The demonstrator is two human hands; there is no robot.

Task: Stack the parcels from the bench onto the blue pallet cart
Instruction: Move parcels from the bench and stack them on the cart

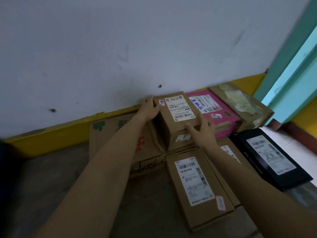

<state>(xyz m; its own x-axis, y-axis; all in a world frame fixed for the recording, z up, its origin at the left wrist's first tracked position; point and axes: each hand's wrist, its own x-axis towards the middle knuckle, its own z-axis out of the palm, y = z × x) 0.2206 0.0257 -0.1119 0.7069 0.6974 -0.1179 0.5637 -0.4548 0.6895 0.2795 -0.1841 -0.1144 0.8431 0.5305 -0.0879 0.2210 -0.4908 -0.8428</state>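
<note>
Here, I flank the labelled brown parcel point(177, 115), long axis pointing away: left hand point(151, 107) spread on its far-left corner, right hand point(203, 128) spread on its near-right.

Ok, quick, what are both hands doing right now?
Left hand: open, pressing the brown box, far left corner.
Right hand: open, fingers spread on its near right corner.

The left hand point(151, 107) and right hand point(204, 129) are bare, as are both slim forearms point(109, 160).
</note>
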